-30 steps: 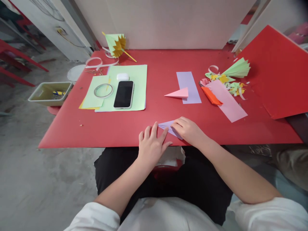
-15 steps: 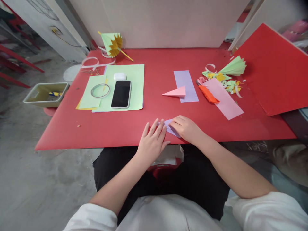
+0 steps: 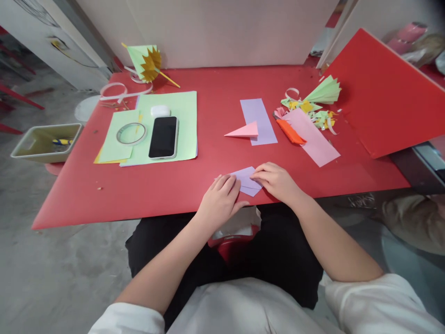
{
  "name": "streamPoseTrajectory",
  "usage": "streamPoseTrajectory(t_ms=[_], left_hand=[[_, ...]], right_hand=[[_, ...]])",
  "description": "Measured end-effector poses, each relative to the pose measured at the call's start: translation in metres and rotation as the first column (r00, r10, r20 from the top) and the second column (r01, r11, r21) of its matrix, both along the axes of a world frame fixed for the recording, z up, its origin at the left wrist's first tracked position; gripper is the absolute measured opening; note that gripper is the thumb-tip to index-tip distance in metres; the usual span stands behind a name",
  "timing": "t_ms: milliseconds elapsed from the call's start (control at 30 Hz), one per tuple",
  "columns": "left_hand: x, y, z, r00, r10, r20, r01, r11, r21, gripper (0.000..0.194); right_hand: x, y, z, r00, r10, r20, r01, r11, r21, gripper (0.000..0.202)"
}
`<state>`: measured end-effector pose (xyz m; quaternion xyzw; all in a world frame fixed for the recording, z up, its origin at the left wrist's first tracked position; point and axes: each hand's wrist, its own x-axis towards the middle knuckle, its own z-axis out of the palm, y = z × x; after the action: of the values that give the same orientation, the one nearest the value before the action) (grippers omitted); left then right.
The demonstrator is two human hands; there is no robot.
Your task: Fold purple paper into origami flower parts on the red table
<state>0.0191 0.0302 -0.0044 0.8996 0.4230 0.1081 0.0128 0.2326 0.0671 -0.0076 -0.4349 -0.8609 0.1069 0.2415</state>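
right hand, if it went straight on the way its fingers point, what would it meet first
The folded purple paper, which the right hand touches; past it, probably the left hand, though depth is hard to judge.

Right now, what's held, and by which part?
The folded purple paper: left hand laid over its left end, right hand at its right edge; whether pinched there cannot be told.

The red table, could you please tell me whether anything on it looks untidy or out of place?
Yes, the paper scraps on the right: green and yellow bits lie jumbled beside the pink sheet, unlike the flat green sheet on the left.
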Motion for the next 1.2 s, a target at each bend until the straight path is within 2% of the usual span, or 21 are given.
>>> streamPoseTrajectory(t_ms=[267, 567, 900, 1200], left_hand=[[0.0068, 0.001, -0.0059, 1.0, -0.028, 0.009, 0.028, 1.0, 0.006, 0.066], [0.0057, -0.0001, -0.004, 0.997, -0.075, -0.035, 0.073, 0.996, -0.055, 0.077], [0.0061, -0.0002, -0.0056, 0.997, -0.07, -0.038, 0.067, 0.994, -0.083, 0.087], [0.0068, -0.0001, -0.0053, 0.996, -0.078, -0.029, 0.076, 0.994, -0.08, 0.085]], right_hand=[[0.0007, 0.0052, 0.0036, 0.995, -0.07, -0.067, 0.061, 0.99, -0.123, 0.016], [0.0021, 0.0046, -0.003, 0.995, -0.063, -0.075, 0.058, 0.996, -0.06, 0.019], [0.002, 0.0043, -0.0021, 0.995, -0.064, -0.081, 0.058, 0.995, -0.078, 0.019], [0.0008, 0.0036, -0.0014, 0.994, -0.065, -0.092, 0.056, 0.994, -0.099, 0.02]])
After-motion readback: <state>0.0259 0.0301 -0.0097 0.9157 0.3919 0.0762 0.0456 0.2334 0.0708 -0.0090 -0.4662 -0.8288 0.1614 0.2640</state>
